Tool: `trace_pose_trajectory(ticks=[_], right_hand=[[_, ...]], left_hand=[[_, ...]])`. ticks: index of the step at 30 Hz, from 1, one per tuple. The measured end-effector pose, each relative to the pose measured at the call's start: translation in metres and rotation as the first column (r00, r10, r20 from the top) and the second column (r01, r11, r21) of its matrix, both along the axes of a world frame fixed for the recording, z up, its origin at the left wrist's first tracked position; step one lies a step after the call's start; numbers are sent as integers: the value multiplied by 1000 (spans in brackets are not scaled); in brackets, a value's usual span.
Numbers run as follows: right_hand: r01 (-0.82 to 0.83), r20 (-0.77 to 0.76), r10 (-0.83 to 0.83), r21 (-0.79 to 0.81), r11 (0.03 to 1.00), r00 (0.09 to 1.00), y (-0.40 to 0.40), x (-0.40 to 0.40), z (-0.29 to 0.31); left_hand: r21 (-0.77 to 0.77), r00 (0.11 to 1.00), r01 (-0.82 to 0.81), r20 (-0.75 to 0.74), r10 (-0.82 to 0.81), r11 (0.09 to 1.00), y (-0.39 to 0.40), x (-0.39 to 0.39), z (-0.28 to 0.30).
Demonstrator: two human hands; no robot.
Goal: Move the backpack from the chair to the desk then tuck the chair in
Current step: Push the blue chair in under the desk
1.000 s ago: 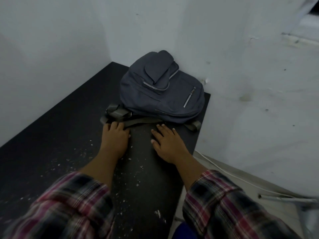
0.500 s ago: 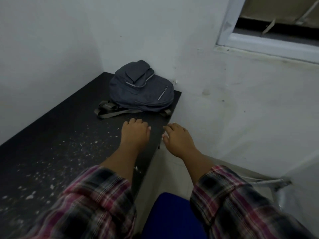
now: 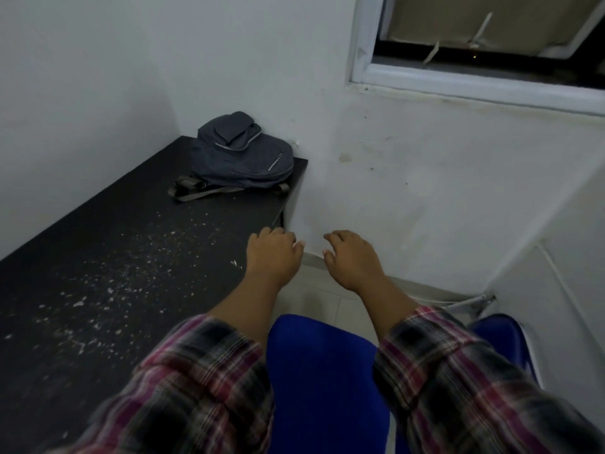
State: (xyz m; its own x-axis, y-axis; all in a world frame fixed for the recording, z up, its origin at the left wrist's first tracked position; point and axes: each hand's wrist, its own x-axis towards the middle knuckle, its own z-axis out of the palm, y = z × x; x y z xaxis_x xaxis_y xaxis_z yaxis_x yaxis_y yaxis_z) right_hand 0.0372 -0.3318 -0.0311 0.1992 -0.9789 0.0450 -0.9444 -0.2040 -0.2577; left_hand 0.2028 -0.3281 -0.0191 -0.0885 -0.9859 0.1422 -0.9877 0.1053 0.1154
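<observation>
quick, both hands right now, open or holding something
Left hand: open, holding nothing, over the desk edge.
Right hand: open, holding nothing, in the air beside the desk.

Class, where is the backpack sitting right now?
In the head view, the backpack lies at the far right corner of the black desk, against the white wall, beyond both hands.

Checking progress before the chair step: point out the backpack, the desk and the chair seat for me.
backpack (image 3: 242,158): head view, middle of its grey front panel.
desk (image 3: 131,244): head view, bare speckled part of the black top.
chair seat (image 3: 324,381): head view, blue cushion between the sleeves.
</observation>
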Motion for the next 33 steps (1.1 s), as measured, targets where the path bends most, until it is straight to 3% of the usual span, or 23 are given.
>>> trace_pose_trajectory(ticks=[11,23,28,31,33], right_hand=[[67,-19,-67,-5,998,998,126,-75,21],[65,-63,-69,-68,996,996,149,-212,47],[138,39,-139,34,990,990,154,-266,12],[106,76,-123,194,975,990,156,-283,-16],[81,172,-115,195,977,978,157,-286,-29]], left_hand=[[64,991,88,99,-94,994,127,-83,18],[58,998,2,63,-6,998,163,-226,40],[289,998,10,-57,7,957,206,-280,-2],[501,977,63,-209,50,863,236,-298,-31],[598,923,103,-355,148,795,248,-303,-45]])
